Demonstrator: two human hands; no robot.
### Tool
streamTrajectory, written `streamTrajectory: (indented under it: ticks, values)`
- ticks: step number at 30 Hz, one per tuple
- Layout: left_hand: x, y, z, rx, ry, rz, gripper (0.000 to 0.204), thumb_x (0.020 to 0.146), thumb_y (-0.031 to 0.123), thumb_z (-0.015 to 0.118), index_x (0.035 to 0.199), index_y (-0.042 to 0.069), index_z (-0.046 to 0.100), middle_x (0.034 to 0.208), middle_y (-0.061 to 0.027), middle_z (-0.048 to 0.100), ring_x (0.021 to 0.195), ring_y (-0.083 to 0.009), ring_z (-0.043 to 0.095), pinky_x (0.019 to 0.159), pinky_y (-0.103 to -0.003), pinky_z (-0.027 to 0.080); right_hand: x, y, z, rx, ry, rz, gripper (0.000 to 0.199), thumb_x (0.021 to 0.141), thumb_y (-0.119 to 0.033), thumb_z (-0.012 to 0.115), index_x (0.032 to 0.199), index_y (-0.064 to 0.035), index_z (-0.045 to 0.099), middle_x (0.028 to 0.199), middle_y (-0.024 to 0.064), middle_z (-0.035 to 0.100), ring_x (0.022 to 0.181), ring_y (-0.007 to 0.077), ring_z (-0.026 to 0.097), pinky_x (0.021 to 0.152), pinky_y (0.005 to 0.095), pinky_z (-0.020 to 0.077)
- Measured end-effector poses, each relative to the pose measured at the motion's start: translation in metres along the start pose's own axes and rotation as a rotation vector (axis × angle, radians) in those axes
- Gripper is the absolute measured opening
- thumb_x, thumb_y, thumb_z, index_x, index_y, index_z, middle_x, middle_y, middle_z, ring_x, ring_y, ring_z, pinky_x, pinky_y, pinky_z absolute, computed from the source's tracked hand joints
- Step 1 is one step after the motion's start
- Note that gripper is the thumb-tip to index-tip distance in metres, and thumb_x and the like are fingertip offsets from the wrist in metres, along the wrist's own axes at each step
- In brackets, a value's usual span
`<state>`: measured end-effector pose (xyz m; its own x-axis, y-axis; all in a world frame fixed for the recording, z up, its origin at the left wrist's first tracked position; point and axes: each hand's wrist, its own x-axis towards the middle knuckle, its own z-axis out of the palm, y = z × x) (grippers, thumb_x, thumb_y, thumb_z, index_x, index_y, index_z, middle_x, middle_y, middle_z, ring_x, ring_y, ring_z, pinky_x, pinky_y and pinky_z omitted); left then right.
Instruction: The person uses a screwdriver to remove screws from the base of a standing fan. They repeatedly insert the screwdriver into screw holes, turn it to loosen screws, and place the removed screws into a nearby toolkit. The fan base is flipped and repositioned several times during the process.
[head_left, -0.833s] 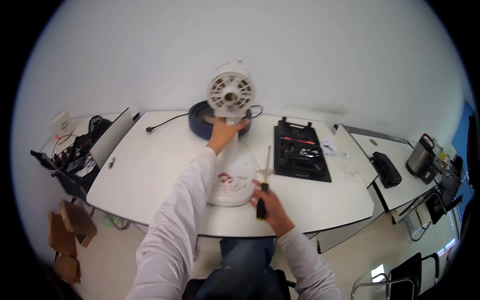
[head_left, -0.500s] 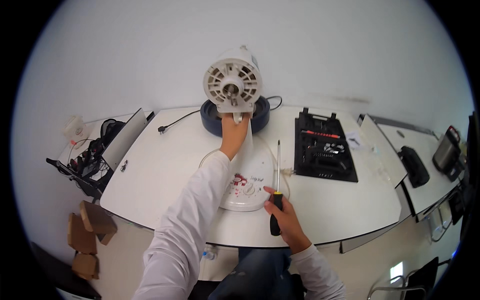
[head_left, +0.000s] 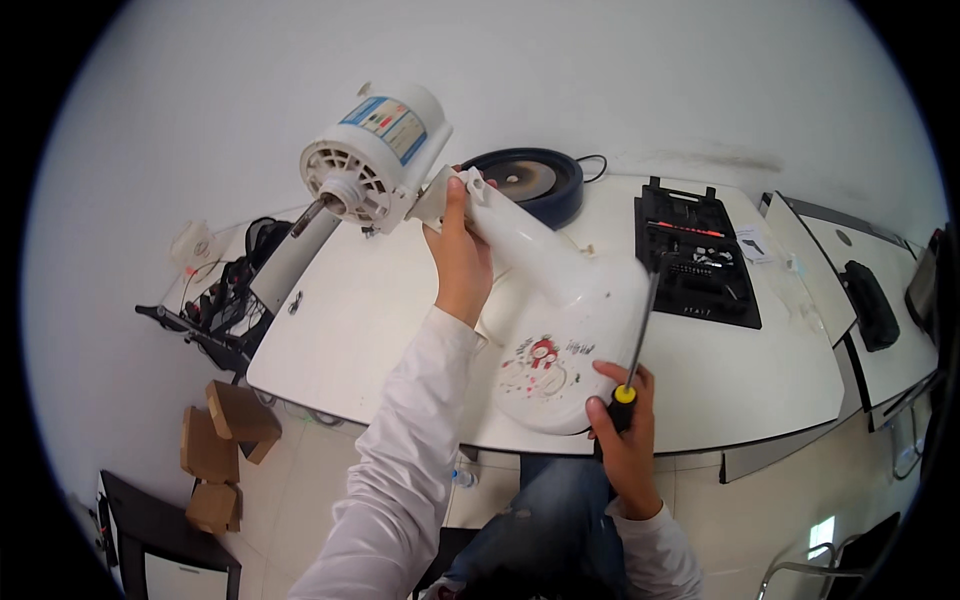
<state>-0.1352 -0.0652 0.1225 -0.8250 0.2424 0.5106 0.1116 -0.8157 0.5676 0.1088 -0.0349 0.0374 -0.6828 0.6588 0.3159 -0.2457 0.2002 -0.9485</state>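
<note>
Glossy white plastic fan body, matt white tabletop, slim metal screwdriver shaft, brown cardboard boxes.

Plain white wall fills the upper half of the frame, evenly lit, with a faint grey smudge at upper right. A white table with rounded corners runs across the middle; further white desks adjoin it at right. Pale tiled floor shows at lower left. Brown cardboard boxes sit there, beside a dark cabinet. At lower right, what may be a metal chair frame.
</note>
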Motion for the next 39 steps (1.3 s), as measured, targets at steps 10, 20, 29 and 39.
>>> streamTrajectory:
  ticks: [10,20,29,39]
  values:
    - [-0.016,-0.013,-0.084,-0.312,0.152,-0.126,0.035,0.093,0.027,0.054,0.116,0.002,0.046,0.115,-0.0168,0.052,0.107,-0.0302,0.054,0.097,-0.040,0.044,0.001,-0.051,0.021,-0.456,-0.094,-0.334,0.030,0.080,-0.015,0.067,0.109,-0.0163,0.060,0.099,0.0144,0.038,0.077,0.0249,0.048,0.068,0.0321,0.0434]
    - [-0.022,-0.032,-0.147,-0.365,0.222,-0.396,0.049,0.095,0.037,0.045,0.124,-0.002,0.038,0.123,-0.0217,0.053,0.115,-0.0319,0.052,0.097,-0.040,0.045,0.004,-0.079,0.075,-0.704,-0.276,-0.365,0.036,0.079,-0.026,0.068,0.113,-0.0214,0.057,0.093,0.0127,0.037,0.076,0.0266,0.049,0.063,0.0336,0.0454]
    - [-0.020,-0.037,-0.162,-0.371,0.250,-0.555,0.044,0.096,0.038,0.044,0.119,0.001,0.045,0.120,-0.0212,0.057,0.111,-0.0256,0.056,0.098,-0.038,0.044,0.009,-0.075,0.103,-0.781,-0.276,-0.353,0.039,0.079,-0.026,0.069,0.115,-0.0204,0.056,0.095,0.0138,0.036,0.079,0.0276,0.049,0.064,0.0342,0.0464]
    - [-0.007,-0.020,-0.157,-0.147,0.292,-0.805,0.055,0.087,0.047,0.057,0.116,0.001,0.048,0.114,-0.0202,0.056,0.108,-0.0288,0.056,0.094,-0.040,0.047,0.020,-0.056,0.117,-0.597,-0.241,-0.385,0.049,0.078,-0.023,0.070,0.122,-0.0142,0.050,0.099,0.0154,0.034,0.080,0.0298,0.048,0.068,0.0362,0.0460]
